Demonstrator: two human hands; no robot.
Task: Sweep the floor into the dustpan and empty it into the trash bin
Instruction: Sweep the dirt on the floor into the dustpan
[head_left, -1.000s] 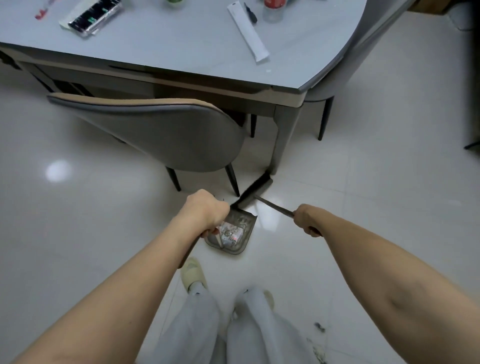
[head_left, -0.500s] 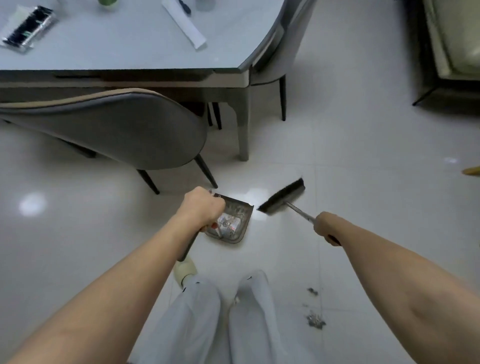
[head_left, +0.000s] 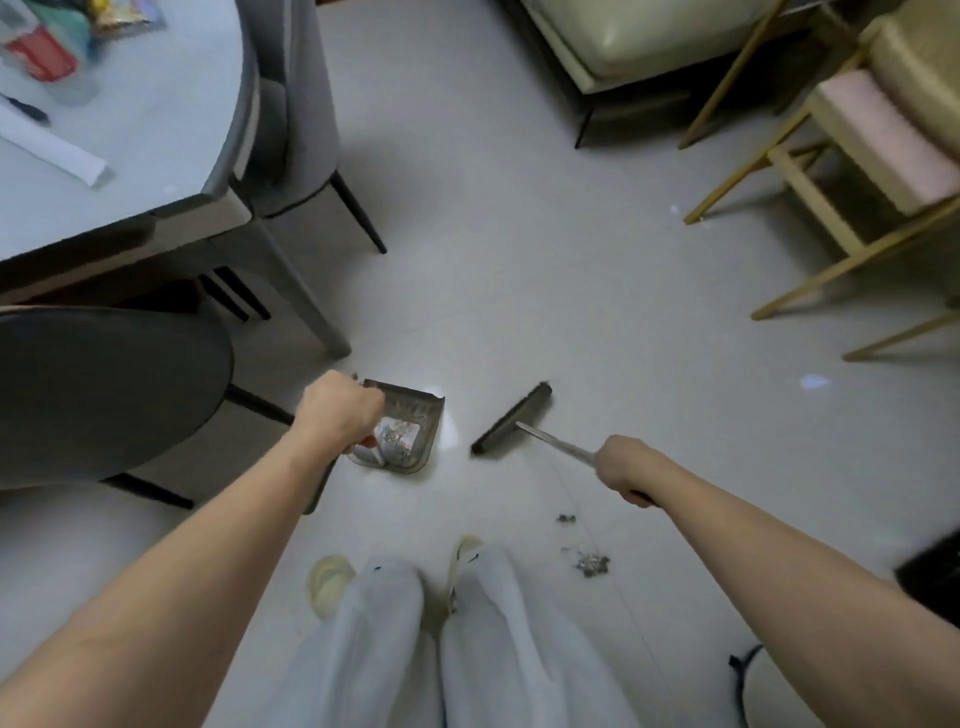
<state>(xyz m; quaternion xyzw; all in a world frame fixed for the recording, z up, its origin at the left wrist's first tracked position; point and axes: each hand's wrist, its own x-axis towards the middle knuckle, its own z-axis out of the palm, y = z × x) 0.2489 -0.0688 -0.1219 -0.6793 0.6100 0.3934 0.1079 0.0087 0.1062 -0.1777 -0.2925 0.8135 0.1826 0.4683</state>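
Observation:
My left hand (head_left: 337, 413) grips the handle of a grey dustpan (head_left: 421, 415) that sits low over the white floor, with crumpled wrappers and scraps inside it. My right hand (head_left: 623, 467) grips the metal handle of a broom; its dark broom head (head_left: 511, 426) is on the floor to the right of the dustpan, a gap between them. A small pile of grey debris (head_left: 589, 561) lies on the floor near my right foot, behind the broom head. No trash bin is clearly in view.
A grey table (head_left: 156, 156) with two grey chairs (head_left: 104, 395) stands at the left. A cream sofa (head_left: 649, 41) and gold-legged stools (head_left: 857, 156) fill the upper right. A dark object (head_left: 930, 577) sits at the right edge. My feet in slippers stand at the bottom centre.
The view has swung right, away from the table. The broom head has left the dustpan's mouth and moved out to the right; the dustpan stays in my left hand.

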